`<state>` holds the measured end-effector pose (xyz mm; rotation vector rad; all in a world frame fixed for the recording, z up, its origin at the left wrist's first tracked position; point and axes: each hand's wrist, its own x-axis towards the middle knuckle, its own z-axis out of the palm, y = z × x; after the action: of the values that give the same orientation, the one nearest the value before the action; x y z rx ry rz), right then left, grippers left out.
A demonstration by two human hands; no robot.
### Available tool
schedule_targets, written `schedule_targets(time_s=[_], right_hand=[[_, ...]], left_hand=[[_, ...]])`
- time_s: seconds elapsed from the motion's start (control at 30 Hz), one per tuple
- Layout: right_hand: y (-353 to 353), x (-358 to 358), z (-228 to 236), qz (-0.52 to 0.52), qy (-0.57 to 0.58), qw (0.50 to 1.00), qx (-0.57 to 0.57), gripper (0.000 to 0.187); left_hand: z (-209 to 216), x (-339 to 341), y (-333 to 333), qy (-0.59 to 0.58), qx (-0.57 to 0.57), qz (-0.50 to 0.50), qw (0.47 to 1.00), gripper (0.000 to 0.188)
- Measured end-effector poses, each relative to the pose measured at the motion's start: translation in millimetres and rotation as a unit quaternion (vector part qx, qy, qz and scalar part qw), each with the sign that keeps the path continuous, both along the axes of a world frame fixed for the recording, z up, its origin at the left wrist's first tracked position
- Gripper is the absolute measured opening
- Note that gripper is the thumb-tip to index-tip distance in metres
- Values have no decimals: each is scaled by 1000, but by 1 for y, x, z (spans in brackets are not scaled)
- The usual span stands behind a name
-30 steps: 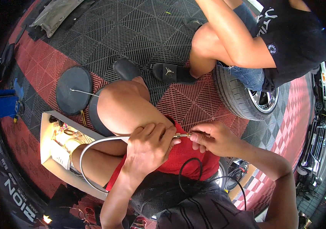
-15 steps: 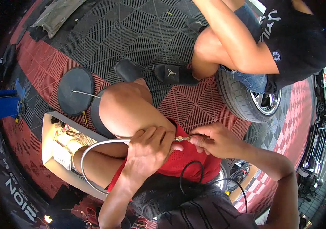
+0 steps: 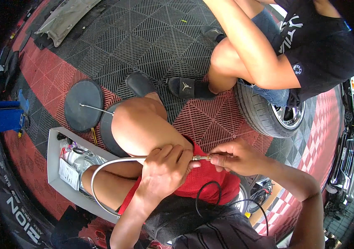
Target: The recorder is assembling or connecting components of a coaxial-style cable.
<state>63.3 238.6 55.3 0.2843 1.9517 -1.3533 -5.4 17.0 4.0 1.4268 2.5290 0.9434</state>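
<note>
A light grey hose [image 3: 93, 178] curves up from beside my lower leg into my left hand [image 3: 162, 172]. That hand is wrapped round the hose over my bare thigh and red shorts. From its thumb side sticks out a small metal fitting [image 3: 201, 158], silver and brass in colour. My right hand [image 3: 241, 157] pinches the far end of the fitting between thumb and fingertips. What the fingers cover of the fitting is hidden. Below it, a thin black cable [image 3: 197, 199] loops across my lap.
A pale box [image 3: 52, 164] with bagged parts surrounds my lower leg. Beyond lie a round black disc [image 3: 83, 118], a thin metal rod [image 3: 96, 108] and a yellow-handled tool [image 3: 94, 136]. Another person [image 3: 322, 54] sits on a tyred wheel [image 3: 253, 110] at the right. A cardboard box [image 3: 275, 191] holds cables.
My view has shifted slightly, and both hands appear a little further right and lower. Both keep their grip, and the fitting lies more level. The box's contents look less brightly lit.
</note>
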Motion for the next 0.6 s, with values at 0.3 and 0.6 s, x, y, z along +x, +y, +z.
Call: schedule_targets(time_s=[0.3, 0.6], right_hand=[[-1, 2, -11, 35, 88, 995, -11, 31], [-1, 1, -25, 88, 113, 990, 2, 33]], left_hand=[[10, -3, 2, 21, -17, -6, 1000, 23], [7, -2, -1, 48, 33, 1, 998, 20]])
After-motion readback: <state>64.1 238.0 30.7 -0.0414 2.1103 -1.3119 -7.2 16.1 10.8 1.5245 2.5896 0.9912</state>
